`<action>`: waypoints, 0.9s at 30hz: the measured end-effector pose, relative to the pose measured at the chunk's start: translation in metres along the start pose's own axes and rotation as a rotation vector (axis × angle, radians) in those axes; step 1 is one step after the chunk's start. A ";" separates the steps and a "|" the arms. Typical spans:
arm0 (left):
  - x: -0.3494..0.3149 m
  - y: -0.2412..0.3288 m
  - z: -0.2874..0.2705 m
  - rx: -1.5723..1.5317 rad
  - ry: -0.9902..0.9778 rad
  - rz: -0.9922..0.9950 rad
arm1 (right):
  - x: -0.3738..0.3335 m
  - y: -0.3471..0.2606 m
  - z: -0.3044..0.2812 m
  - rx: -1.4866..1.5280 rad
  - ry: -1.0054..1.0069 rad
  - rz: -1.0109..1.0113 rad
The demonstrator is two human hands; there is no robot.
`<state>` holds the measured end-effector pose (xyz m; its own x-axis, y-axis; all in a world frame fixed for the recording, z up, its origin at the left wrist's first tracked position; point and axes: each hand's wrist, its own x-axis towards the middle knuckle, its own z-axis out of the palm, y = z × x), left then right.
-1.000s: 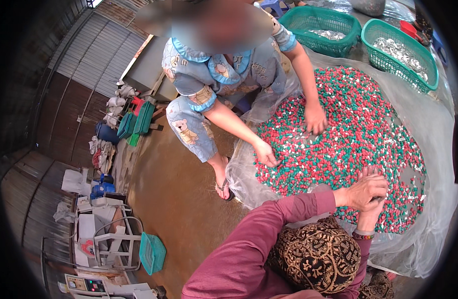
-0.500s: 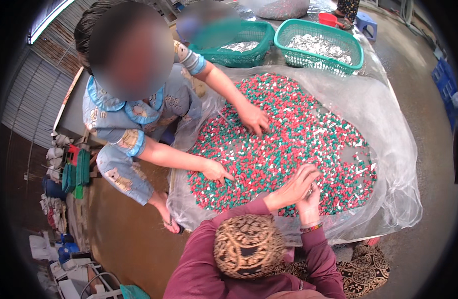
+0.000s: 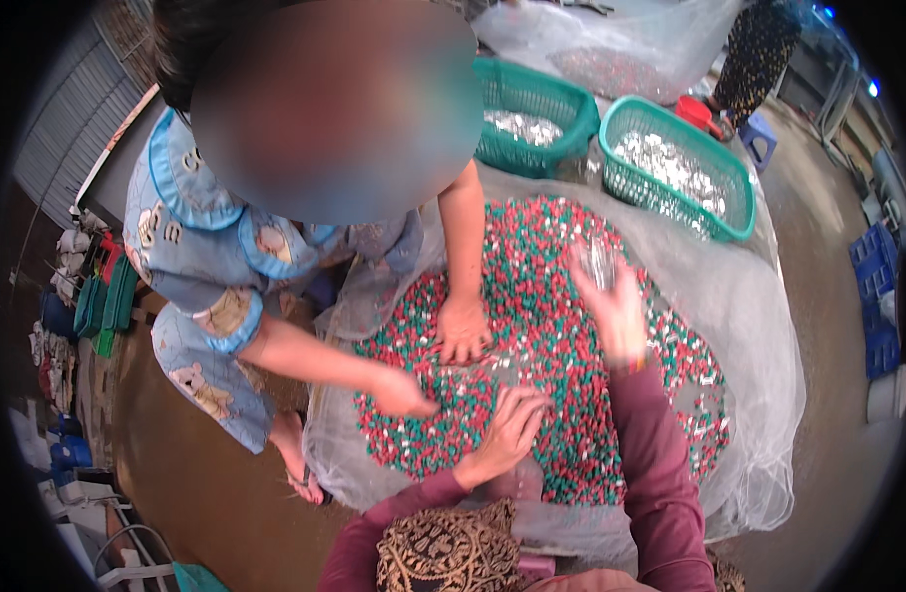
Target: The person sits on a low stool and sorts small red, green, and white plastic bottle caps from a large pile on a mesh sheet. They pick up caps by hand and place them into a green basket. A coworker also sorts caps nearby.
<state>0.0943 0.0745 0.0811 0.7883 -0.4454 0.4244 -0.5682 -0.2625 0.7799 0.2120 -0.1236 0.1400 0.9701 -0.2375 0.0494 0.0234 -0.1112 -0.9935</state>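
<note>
Small red, green and white pieces point(image 3: 571, 434) lie spread in a broad layer over a translucent sheet. Over the near part of this layer is my left hand point(image 3: 507, 429), its bent fingers slightly apart and no held thing visible. My right hand point(image 3: 616, 306) is raised above the far right of the layer, fingers closed around a shiny, silvery, clear-looking thing point(image 3: 598, 261) whose kind is blurred. Another person's hand point(image 3: 463, 331) rests flat on the pieces to the left. That person's other hand point(image 3: 403, 393), blurred, hovers nearer my left hand.
Two green plastic baskets point(image 3: 678, 225) with silvery pieces stand beyond the layer. Behind them are a red dipper point(image 3: 694, 111), a blue stool point(image 3: 759, 140) and a standing person's patterned trouser leg point(image 3: 759, 54). Blue crates point(image 3: 875, 296) stand at the right. The translucent sheet point(image 3: 759, 395) bunches at its edge.
My hands were together over the near pieces; now they are apart. My right hand has moved far and up with the silvery thing; my left has moved left. The other person leans closer.
</note>
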 end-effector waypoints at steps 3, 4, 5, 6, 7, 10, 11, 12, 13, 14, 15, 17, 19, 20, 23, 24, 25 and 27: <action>0.005 -0.002 0.011 -0.005 -0.034 -0.006 | 0.117 -0.038 -0.034 1.280 0.274 0.257; 0.002 -0.006 0.015 -0.002 -0.047 -0.030 | 0.133 -0.027 -0.040 1.362 0.366 0.332; -0.002 -0.012 0.019 -0.006 -0.071 -0.052 | 0.132 -0.018 -0.043 1.295 0.338 0.304; -0.004 -0.015 0.020 0.013 -0.100 -0.039 | 0.119 -0.007 -0.042 1.229 0.315 0.304; -0.008 -0.017 0.023 0.017 -0.144 -0.051 | 0.099 0.006 -0.043 1.150 0.328 0.273; -0.009 -0.013 0.035 -0.118 -0.291 -0.003 | 0.031 0.069 -0.122 0.780 0.417 0.349; -0.012 -0.008 0.038 -0.108 -0.311 0.025 | 0.003 0.072 -0.140 0.678 0.541 0.371; -0.021 0.000 0.043 -0.128 -0.349 0.015 | -0.033 0.083 -0.170 0.648 0.593 0.417; -0.022 0.006 0.051 -0.142 -0.376 0.024 | -0.068 0.093 -0.213 0.620 0.639 0.442; -0.020 0.011 0.060 -0.149 -0.391 0.042 | -0.100 0.100 -0.256 0.594 0.673 0.457; -0.024 0.013 0.068 -0.150 -0.460 0.038 | -0.134 0.109 -0.292 0.537 0.697 0.490; -0.038 0.013 0.085 -0.128 -0.514 0.112 | -0.212 0.129 -0.346 0.442 0.627 0.568; -0.037 0.019 0.090 -0.093 -0.607 0.178 | -0.265 0.131 -0.358 0.313 0.466 0.737; -0.034 0.018 0.091 -0.076 -0.625 0.190 | -0.277 0.123 -0.353 0.223 0.377 0.861; -0.022 0.019 0.095 -0.038 -0.707 0.249 | -0.307 0.150 -0.352 -0.200 0.262 0.917; -0.015 0.022 0.094 -0.046 -0.703 0.257 | -0.324 0.170 -0.353 -0.367 0.187 0.941; -0.009 0.024 0.096 -0.025 -0.702 0.241 | -0.320 0.173 -0.341 -0.633 0.139 0.879; -0.005 0.027 0.100 -0.012 -0.688 0.234 | -0.321 0.180 -0.316 -0.986 0.126 0.637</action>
<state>0.0513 -0.0158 0.0537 0.3173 -0.9273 0.1985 -0.6982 -0.0868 0.7106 -0.1716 -0.3723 -0.0223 0.7074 -0.6069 -0.3623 -0.7065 -0.6226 -0.3364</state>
